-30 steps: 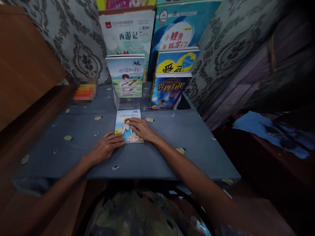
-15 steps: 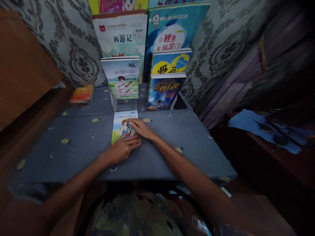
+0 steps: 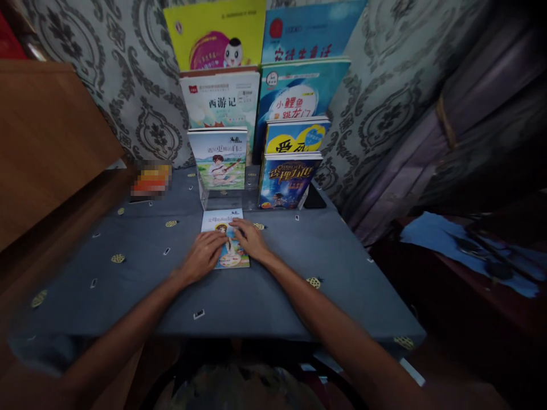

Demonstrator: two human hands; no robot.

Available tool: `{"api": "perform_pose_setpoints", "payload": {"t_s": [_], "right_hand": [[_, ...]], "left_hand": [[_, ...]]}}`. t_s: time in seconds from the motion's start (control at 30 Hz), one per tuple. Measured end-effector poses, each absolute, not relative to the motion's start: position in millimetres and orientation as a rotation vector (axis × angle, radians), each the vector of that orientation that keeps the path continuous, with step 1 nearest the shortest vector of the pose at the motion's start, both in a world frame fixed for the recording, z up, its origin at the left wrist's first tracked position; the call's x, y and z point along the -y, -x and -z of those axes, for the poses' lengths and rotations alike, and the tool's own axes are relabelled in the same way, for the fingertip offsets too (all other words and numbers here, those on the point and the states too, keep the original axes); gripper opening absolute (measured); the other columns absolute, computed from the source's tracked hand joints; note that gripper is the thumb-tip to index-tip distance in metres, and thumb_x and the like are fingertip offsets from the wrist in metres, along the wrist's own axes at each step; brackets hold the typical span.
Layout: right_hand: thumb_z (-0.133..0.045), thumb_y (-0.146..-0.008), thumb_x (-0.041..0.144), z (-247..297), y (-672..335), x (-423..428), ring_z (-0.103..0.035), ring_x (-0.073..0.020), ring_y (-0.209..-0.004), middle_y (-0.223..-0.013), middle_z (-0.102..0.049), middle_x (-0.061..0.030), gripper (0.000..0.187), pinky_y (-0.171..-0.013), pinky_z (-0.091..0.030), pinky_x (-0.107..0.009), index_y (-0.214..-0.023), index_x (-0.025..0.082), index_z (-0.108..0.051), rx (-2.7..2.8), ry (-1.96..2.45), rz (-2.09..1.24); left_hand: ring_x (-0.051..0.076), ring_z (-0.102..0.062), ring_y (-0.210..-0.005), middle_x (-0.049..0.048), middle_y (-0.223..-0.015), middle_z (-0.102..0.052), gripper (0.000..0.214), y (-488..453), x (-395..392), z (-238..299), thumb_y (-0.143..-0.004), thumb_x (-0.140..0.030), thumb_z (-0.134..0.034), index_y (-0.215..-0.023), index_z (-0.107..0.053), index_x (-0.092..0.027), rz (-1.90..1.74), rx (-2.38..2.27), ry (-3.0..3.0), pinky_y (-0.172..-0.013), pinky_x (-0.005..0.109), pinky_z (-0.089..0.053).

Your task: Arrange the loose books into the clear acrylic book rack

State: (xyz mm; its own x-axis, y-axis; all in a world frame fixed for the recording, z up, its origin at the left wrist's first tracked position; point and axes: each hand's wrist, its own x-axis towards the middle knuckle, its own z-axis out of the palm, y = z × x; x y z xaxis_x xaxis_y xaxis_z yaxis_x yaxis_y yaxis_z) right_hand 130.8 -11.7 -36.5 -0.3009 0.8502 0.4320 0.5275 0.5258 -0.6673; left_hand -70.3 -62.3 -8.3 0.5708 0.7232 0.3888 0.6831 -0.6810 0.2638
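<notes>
A small paperback book [image 3: 231, 261] with an illustrated cover lies flat on the cloth-covered table. Across its left edge rests my left hand [image 3: 205, 254], open, with its fingers stretched over the cover. My right hand [image 3: 251, 240] lies open at the book's right side, fingertips touching the upper part of the cover. Between them they hide portions of the drawn figure and the title. Just behind the book stands a clear stepped rack [image 3: 233, 200]. On its lowest front level are a book with a guitar player [image 3: 222, 165] and a dark blue book [image 3: 287, 185].
Higher on the rack stand a white book [image 3: 220, 102], a yellow-green book [image 3: 216, 28] and several blue ones. A pixelated orange item [image 3: 151, 181] lies at the table's back left. A dark flat object [image 3: 315, 198] is right of the rack. Patterned curtains [image 3: 158, 134] hang behind.
The view has tilted up, showing more of the rack. My left hand has moved up and left over the cover, uncovering the book's lower part. My right hand stays at the right side.
</notes>
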Motion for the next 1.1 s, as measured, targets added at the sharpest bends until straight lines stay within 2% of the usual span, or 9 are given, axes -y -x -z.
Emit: {"api": "perform_pose_setpoints", "payload": {"t_s": [0.1,0.17,0.27,0.43,0.6,0.7,0.83,0.97,1.1], "right_hand": [[-0.049,-0.091,0.019,37.8,-132.6,10.8,-0.054,-0.0267,-0.13,-0.136,-0.061,-0.016,0.033,-0.111,-0.04,-0.047,-0.117,0.017,-0.068,1.956,1.302,-0.435],[-0.049,-0.091,0.018,33.4,-133.6,12.8,-0.054,-0.0271,-0.13,-0.138,-0.059,-0.0162,0.034,-0.11,-0.041,-0.046,-0.119,0.016,-0.067,1.962,1.347,-0.404],[-0.047,-0.093,0.019,20.3,-133.3,20.0,-0.059,-0.0264,-0.124,-0.135,-0.061,-0.015,0.035,-0.105,-0.046,-0.042,-0.123,0.017,-0.065,1.992,1.373,-0.36],[-0.046,-0.096,0.023,-6.1,-123.8,41.5,-0.07,-0.0273,-0.101,-0.115,-0.072,-0.0137,0.035,-0.09,-0.052,-0.037,-0.126,0.017,-0.063,2.015,1.51,-0.317],[-0.047,-0.096,0.026,-19.5,-100.7,73.4,-0.07,-0.0272,-0.101,-0.125,-0.069,-0.0105,0.036,-0.084,-0.053,-0.037,-0.13,0.022,-0.06,2.123,1.478,-0.378],[-0.047,-0.096,0.025,-19.3,-89.8,88.2,-0.07,-0.0266,-0.102,-0.126,-0.069,-0.0087,0.035,-0.084,-0.054,-0.037,-0.128,0.024,-0.061,2.212,1.374,-0.416],[-0.046,-0.095,0.022,-13.4,-90.4,84.9,-0.07,-0.0244,-0.102,-0.124,-0.069,-0.0085,0.034,-0.086,-0.054,-0.036,-0.125,0.023,-0.063,2.188,1.231,-0.456],[-0.047,-0.093,0.018,-4.5,-104.4,58.6,-0.071,-0.0224,-0.092,-0.111,-0.074,-0.0091,0.032,-0.086,-0.054,-0.035,-0.117,0.02,-0.067,1.974,1.274,-0.514],[-0.045,-0.092,0.015,7.6,-120.6,32.4,-0.07,-0.0241,-0.099,-0.109,-0.075,-0.0106,0.033,-0.091,-0.053,-0.038,-0.115,0.017,-0.068,1.836,1.369,-0.515]], "left_hand": [[0.031,-0.053,-0.128,0.0174,-0.141,-0.055,0.04,84.6,46.8,20.4,-0.098,-0.033,-0.044,-0.133,-0.056,-0.017,-0.709,-1.654,-2.585,-0.104,0.052,-0.044],[0.032,-0.053,-0.127,0.0187,-0.142,-0.054,0.043,90.4,40.7,28.1,-0.098,-0.037,-0.044,-0.133,-0.055,-0.016,-0.684,-1.757,-2.55,-0.105,0.053,-0.044],[0.03,-0.053,-0.129,0.0188,-0.143,-0.053,0.044,93.0,38.3,34.9,-0.098,-0.038,-0.042,-0.134,-0.054,-0.016,-0.678,-1.757,-2.554,-0.107,0.051,-0.042],[0.03,-0.054,-0.129,0.017,-0.142,-0.055,0.044,96.7,38.0,31.0,-0.099,-0.042,-0.042,-0.132,-0.055,-0.018,-0.668,-1.752,-2.518,-0.105,0.049,-0.045],[0.027,-0.063,-0.116,0.0115,-0.123,-0.066,0.039,111.4,29.6,13.3,-0.098,-0.045,-0.042,-0.122,-0.062,-0.02,-0.717,-1.718,-2.498,-0.097,0.041,-0.05],[0.025,-0.065,-0.109,0.0098,-0.116,-0.069,0.035,118.8,26.3,3.7,-0.098,-0.043,-0.043,-0.116,-0.064,-0.02,-0.695,-1.707,-2.509,-0.096,0.04,-0.05],[0.029,-0.06,-0.119,0.0133,-0.126,-0.064,0.034,118.0,31.4,0.7,-0.098,-0.04,-0.046,-0.119,-0.061,-0.018,-0.565,-1.76,-2.548,-0.101,0.046,-0.046],[0.029,-0.054,-0.127,0.0129,-0.133,-0.06,0.036,99.6,43.5,1.0,-0.096,-0.044,-0.052,-0.123,-0.059,-0.021,-0.484,-1.709,-2.68,-0.104,0.045,-0.043],[0.034,-0.054,-0.123,0.0165,-0.128,-0.061,0.042,69.6,54.7,-7.6,-0.091,-0.046,-0.06,-0.121,-0.059,-0.017,-0.33,-1.724,-2.714,-0.101,0.048,-0.045]]}}
